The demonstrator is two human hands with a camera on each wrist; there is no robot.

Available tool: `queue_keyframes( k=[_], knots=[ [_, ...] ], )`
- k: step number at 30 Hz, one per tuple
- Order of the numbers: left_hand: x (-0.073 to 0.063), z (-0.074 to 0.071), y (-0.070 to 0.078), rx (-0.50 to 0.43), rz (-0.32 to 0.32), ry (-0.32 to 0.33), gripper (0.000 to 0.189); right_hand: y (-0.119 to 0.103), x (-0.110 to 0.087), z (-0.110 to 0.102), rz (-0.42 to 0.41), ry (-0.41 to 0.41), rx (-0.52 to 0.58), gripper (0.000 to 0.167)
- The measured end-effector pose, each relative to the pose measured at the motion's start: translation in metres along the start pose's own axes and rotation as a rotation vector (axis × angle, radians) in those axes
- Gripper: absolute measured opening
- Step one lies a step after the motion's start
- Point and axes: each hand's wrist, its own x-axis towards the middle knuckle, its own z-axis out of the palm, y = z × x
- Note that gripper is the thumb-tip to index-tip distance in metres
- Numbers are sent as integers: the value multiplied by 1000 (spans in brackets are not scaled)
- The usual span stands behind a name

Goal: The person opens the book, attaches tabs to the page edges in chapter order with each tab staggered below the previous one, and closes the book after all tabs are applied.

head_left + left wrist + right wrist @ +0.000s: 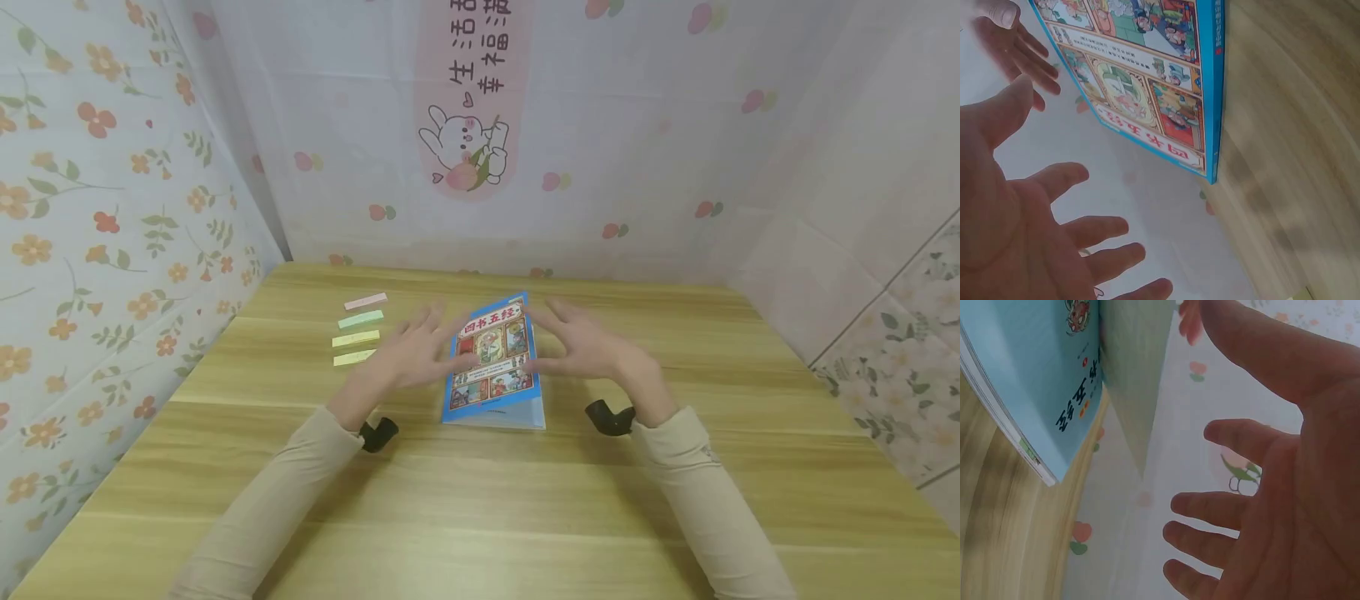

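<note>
Left hand point(408, 354) and right hand point(581, 343) hang on either side of a book point(492, 385), fingers spread and holding nothing. It lies on the wooden table point(465, 500), just below the middle of the head view, with its front cover point(1129, 81) partly raised from the first page point(1044, 381) and hinged at the spine point(1213, 94) on the left.

Being a thin paperback by its looks, it should be light; the cover probably bends easily, may spring back, and could be a little slippery. Its free right edge seems the best place to pinch, with a flat palm near the spine to stop sliding. Creasing is the likelier harm.

Both forearms, in pale sleeves point(277, 492), slant in from the lower left and lower right. Palms face inward, thumbs lower in the frame, other fingers pointing upward and inward. Each wrist view shows a gap between hand and book. Four paper strips point(356, 338) lie left of centre.
</note>
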Motion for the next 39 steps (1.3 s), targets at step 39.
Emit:
queue_keyframes(
  k=[39],
  knots=[
    [-4,16,17,29,35,-333,95,-16,8,31,86,-262,-13,115]
  ],
)
